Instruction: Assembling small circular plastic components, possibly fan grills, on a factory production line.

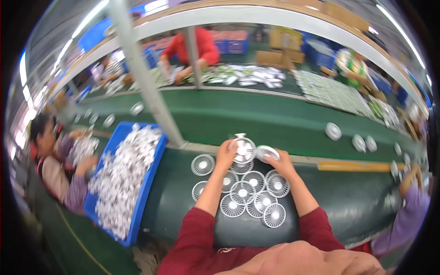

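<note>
My left hand is closed on a small white fan body, a round frame with blades inside and a short stub on top. My right hand grips a round white fan grille, tilted, right beside the fan body. Whether the two parts touch, I cannot tell. Below my hands several more white spoked grilles lie loosely on the dark green bench, some overlapping. One single grille rests left of my left wrist.
A blue bin heaped with small white parts stands at my left, next to a seated person. Ahead, a green conveyor belt carries scattered white fan parts. A metal post rises ahead left; a yellow strip lies right.
</note>
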Demonstrator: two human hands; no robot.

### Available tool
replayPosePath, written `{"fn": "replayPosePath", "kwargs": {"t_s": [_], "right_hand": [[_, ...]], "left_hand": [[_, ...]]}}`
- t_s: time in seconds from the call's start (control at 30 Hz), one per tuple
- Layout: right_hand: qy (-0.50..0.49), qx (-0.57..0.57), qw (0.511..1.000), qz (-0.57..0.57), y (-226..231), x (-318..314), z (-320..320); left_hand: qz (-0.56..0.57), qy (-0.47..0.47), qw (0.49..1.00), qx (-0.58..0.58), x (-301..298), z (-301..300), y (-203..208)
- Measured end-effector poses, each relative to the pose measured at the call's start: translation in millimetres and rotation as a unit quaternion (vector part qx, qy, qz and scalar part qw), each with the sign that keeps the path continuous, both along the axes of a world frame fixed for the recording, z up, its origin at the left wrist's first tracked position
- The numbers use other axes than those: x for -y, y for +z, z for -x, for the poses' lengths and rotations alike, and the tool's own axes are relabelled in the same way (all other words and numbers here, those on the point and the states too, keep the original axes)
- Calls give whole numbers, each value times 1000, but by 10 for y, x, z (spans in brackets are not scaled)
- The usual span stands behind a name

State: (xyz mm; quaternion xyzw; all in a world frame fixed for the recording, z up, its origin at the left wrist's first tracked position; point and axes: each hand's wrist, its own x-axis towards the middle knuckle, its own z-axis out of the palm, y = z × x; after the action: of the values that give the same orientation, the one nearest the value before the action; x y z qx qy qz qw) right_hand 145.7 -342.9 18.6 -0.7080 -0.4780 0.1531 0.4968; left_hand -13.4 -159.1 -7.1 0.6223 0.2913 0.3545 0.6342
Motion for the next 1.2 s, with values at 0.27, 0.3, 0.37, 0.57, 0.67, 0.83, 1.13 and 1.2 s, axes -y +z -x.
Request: {"fn": "replayPosePath", "kwargs": {"t_s": [0.27, 0.3, 0.37, 0.57, 0.67, 0.83, 1.13, 1.2], "right_hand": [[-6, -162, 978, -134, 414, -50, 344], [-31, -120, 979, -160, 378, -46, 343], [-51, -66, 981, -176, 367, 5, 314], [14, 226, 961, -161, 384, -20, 414], [46, 220, 964, -141, 345, 4, 480], [67, 34, 979, -188, 157, -135, 566], [108, -125, 954, -250, 183, -141, 709], [108, -132, 959, -229, 150, -165, 641]], "left_hand": [[379, -207, 854, 290, 463, -98, 245], [387, -231, 844, 290, 481, -141, 235], [373, -262, 847, 274, 641, -131, 468], [395, -298, 834, 242, 639, -79, 446], [406, -225, 852, 244, 706, -105, 540], [234, -74, 935, 255, 950, -175, 549], [-93, 34, 978, 183, 1229, -180, 615], [-75, 21, 982, 170, 1128, -215, 524]]}}
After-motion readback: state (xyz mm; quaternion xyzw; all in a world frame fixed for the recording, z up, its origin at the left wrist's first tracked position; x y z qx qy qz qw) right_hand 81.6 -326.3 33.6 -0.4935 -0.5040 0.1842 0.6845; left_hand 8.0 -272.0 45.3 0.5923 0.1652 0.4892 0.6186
